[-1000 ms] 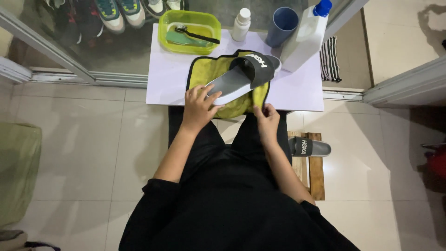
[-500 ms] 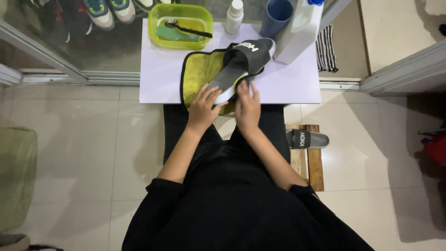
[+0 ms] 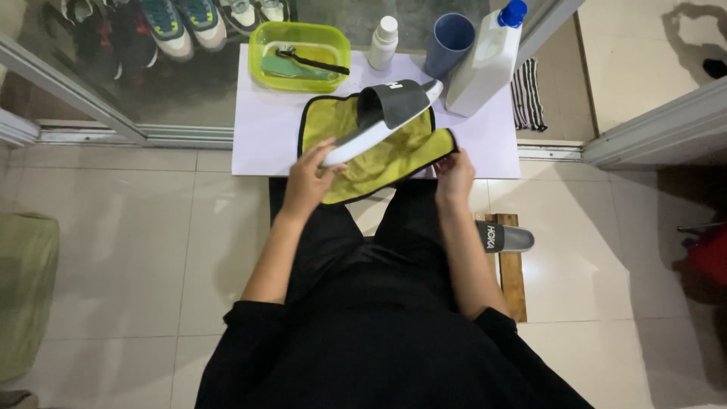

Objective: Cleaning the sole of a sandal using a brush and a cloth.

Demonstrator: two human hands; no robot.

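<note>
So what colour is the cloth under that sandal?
Yellow-green with a black edge, seen in the head view: the cloth lies under the sandal.

The person wears a black top (sleeves pushed past the elbows) and black trousers.

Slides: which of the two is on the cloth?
The slide with the white sole, lying on the yellow cloth; the other slide lies on the floor.

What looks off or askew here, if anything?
Little does. The yellow cloth hangs over the white table's near edge, bunched under the slide sandal, which lies diagonally, its heel in the left hand. The right hand grips the cloth's corner. The matching sandal lies on the floor. No spills visible.
</note>
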